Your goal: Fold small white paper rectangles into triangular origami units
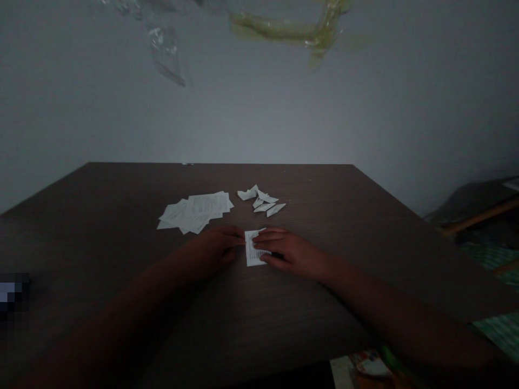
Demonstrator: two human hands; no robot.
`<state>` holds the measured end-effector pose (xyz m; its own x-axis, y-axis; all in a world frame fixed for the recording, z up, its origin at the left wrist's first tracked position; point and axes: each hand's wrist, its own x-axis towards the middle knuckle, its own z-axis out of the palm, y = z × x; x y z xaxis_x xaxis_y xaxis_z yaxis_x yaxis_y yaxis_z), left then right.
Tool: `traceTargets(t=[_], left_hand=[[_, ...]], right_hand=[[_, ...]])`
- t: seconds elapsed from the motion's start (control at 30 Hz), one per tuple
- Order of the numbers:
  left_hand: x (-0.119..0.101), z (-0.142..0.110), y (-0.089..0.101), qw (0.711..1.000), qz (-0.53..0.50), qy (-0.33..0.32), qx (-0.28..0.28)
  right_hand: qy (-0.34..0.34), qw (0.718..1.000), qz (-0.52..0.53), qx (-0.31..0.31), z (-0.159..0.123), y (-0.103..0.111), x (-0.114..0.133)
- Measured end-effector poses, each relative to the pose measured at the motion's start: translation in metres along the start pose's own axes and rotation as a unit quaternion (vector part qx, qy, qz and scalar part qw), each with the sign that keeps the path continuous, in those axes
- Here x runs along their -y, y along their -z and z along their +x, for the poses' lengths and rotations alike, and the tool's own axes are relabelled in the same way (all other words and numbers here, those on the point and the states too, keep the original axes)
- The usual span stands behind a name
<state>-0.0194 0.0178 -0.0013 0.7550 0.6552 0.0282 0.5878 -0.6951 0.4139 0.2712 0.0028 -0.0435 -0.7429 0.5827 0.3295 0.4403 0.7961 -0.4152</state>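
A small piece of printed white paper (252,254) lies flat on the dark wooden table, in front of me. My right hand (294,251) rests over its right part, fingers stretched out and apart, and covers some of the print. At the paper's left edge are the fingertips of my left hand (221,246), with the index finger extended and the thumb apart from it. Beyond my hands, several folded paper pieces (265,207) sit in a loose cluster. Left of them is a spread pile of printed paper sheets (208,205).
The table (324,205) reaches back to a grey wall (259,119) with peeling tape (279,32) on it. A pixelated object (12,292) is at the far left. Below the table's right side is green checked cloth (498,329); colourful items (368,364) show below the front edge.
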Motion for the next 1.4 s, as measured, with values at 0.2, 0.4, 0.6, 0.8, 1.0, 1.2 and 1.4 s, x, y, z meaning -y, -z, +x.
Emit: traceTargets(t=[0.2, 0.4, 0.6, 0.8, 1.0, 1.2, 1.4], left_hand=[[0.000, 0.000, 0.000, 1.000, -0.003, -0.007, -0.002], [-0.002, 0.000, 0.001, 1.000, -0.014, -0.021, -0.010], [0.002, -0.001, 0.000, 1.000, -0.017, -0.014, -0.011], [-0.008, 0.006, -0.004, 1.000, 0.006, 0.003, -0.028], [-0.014, 0.012, -0.021, 0.995, 0.053, 0.045, -0.077], [-0.006, 0.011, -0.025, 0.996, 0.040, 0.057, -0.047], [-0.002, 0.012, -0.024, 0.997, 0.012, 0.061, -0.052]], right_hand=[[0.005, 1.000, 0.003, 0.000, 0.000, 0.000, 0.000], [0.009, 1.000, 0.012, -0.003, 0.001, 0.000, 0.001], [0.010, 1.000, 0.009, 0.001, 0.001, -0.001, 0.000], [0.004, 1.000, 0.006, 0.015, 0.002, -0.001, 0.001], [0.002, 1.000, 0.006, 0.019, 0.004, 0.002, 0.006], [-0.009, 1.000, 0.011, 0.011, 0.005, 0.002, 0.004], [-0.051, 0.999, 0.010, 0.004, 0.003, 0.012, -0.012]])
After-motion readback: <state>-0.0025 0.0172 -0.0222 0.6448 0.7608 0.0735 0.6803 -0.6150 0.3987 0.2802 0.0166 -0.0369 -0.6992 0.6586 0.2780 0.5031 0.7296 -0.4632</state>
